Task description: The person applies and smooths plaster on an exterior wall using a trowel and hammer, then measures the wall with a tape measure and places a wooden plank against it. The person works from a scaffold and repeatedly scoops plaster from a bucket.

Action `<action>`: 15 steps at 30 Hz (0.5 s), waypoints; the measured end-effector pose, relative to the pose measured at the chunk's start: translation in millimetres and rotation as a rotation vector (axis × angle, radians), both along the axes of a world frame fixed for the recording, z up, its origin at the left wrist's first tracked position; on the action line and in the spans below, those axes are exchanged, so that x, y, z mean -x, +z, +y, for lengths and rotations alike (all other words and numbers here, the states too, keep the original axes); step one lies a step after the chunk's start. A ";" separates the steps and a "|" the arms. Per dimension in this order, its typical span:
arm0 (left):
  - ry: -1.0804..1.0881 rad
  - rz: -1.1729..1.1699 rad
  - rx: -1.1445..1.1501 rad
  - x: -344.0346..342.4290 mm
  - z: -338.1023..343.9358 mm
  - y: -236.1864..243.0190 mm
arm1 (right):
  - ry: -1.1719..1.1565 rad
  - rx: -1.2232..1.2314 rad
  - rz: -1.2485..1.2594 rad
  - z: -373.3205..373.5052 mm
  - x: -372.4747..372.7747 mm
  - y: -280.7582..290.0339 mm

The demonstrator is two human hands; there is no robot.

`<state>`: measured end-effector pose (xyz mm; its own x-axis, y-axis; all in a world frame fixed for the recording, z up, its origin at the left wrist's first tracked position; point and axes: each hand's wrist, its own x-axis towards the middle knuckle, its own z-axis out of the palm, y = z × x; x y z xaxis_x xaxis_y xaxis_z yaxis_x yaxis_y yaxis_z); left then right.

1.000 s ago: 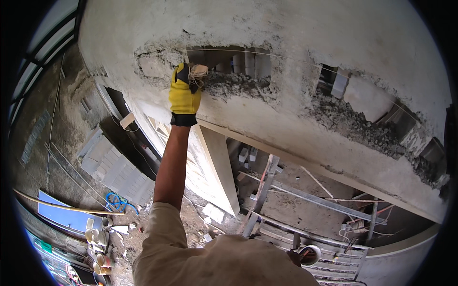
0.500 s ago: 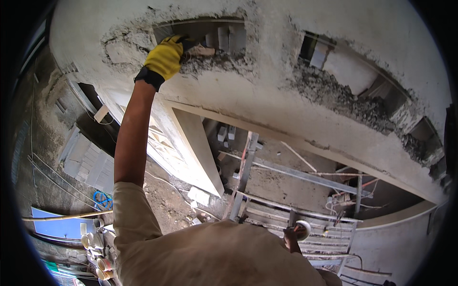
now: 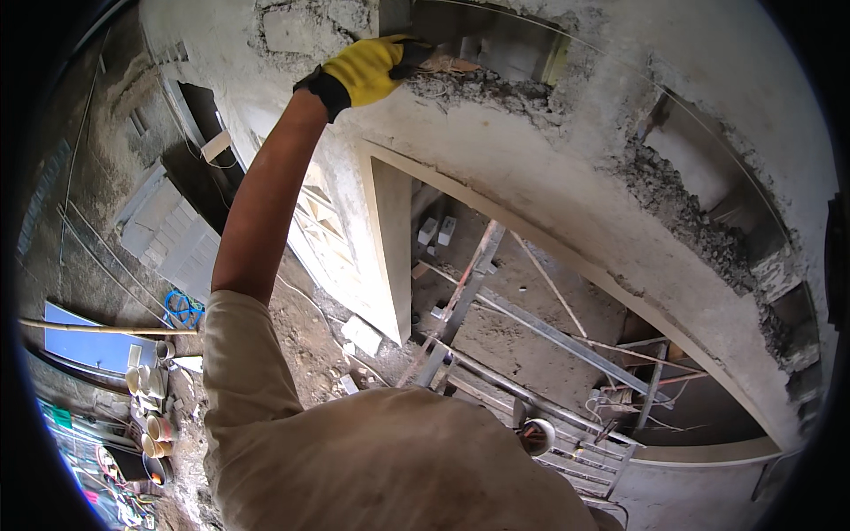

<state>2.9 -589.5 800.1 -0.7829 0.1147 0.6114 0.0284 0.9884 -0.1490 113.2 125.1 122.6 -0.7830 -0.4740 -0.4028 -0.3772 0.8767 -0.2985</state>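
Note:
My left hand (image 3: 367, 73), in a yellow knit glove with dark fingers and a black cuff, reaches up to the broken lower edge of an opening (image 3: 496, 40) in the plastered wall. The dark fingertips are bent together at the ledge; what they grip, if anything, I cannot make out. Beside them lies a reddish-brown fragment (image 3: 453, 64) on the rough masonry. A thin line (image 3: 611, 64) runs across the openings. Low at the right, next to my shirt, a white-rimmed container (image 3: 537, 437) with a dark inside shows. My right hand is hidden behind my body.
A second rough-edged opening (image 3: 699, 159) cuts the wall to the right. Below are a doorway frame (image 3: 390, 239), metal scaffold bars (image 3: 549, 332) and slatted planks (image 3: 575, 460). Rubble, a blue hose (image 3: 183, 308), stacked grey blocks (image 3: 173, 230) and buckets (image 3: 159, 434) lie at the left.
The view has turned, so the wall openings sit higher and farther right. My left hand stays at the same opening's lower edge. The right hand, seen at the white-rimmed container before, is hidden now.

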 end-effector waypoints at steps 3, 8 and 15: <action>-0.281 0.245 -0.050 -1.1 7.7 -10.1 | -0.007 -0.010 -0.020 -2.6 -2.8 1.9; -0.206 0.612 -0.247 -52.4 57.4 -49.6 | -0.006 -0.071 -0.093 -7.9 -4.5 -21.4; 0.142 -0.404 -0.748 -153.7 106.8 -376.3 | -0.836 0.196 -0.445 -61.8 -28.6 108.2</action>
<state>156.6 -482.8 423.8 -0.9330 -0.3228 0.1588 -0.1927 0.8211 0.5373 141.8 63.3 230.8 -0.6926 0.0768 -0.7172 0.5291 0.7299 -0.4328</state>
